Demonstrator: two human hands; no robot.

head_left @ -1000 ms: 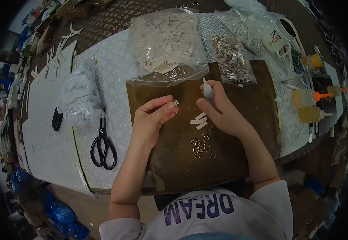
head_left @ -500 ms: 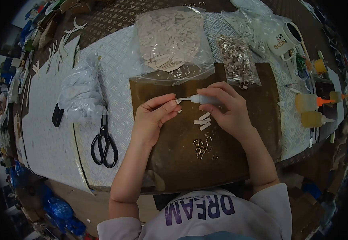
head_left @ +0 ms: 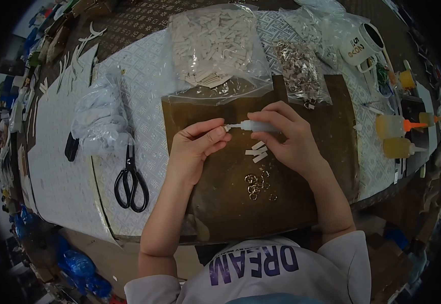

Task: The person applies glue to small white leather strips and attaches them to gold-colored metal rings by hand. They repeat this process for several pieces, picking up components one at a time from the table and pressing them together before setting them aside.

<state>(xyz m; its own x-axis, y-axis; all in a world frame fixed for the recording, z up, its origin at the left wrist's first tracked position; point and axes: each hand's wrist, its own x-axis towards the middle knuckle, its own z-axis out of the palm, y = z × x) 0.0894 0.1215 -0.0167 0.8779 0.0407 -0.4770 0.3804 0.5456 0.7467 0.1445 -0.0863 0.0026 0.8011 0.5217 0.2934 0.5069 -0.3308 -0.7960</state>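
My left hand [head_left: 197, 144] pinches a small pale strip [head_left: 226, 128] between thumb and fingertips; most of it is hidden by the fingers. From the other side, my right hand [head_left: 286, 134] grips a white glue bottle [head_left: 263, 126] lying sideways, its thin nozzle right at the strip. Just below the bottle, several short cream strips [head_left: 255, 151] rest on the brown mat [head_left: 220, 202]. Nearer to me lies a loose group of small metal rings [head_left: 253, 186].
Behind the mat sits a clear bag of pale strips [head_left: 213, 45], beside a bag of metal parts [head_left: 299, 73]. Black-handled scissors [head_left: 131, 187] lie left, partly under a plastic-wrapped bundle [head_left: 101, 119]. Yellow glue bottles [head_left: 397, 148] and a white mug [head_left: 358, 48] stand at right.
Both hands stay nearly in place, the nozzle still at the strip. A pale end that showed below my left fingertips is now out of sight. The view has shifted slightly.
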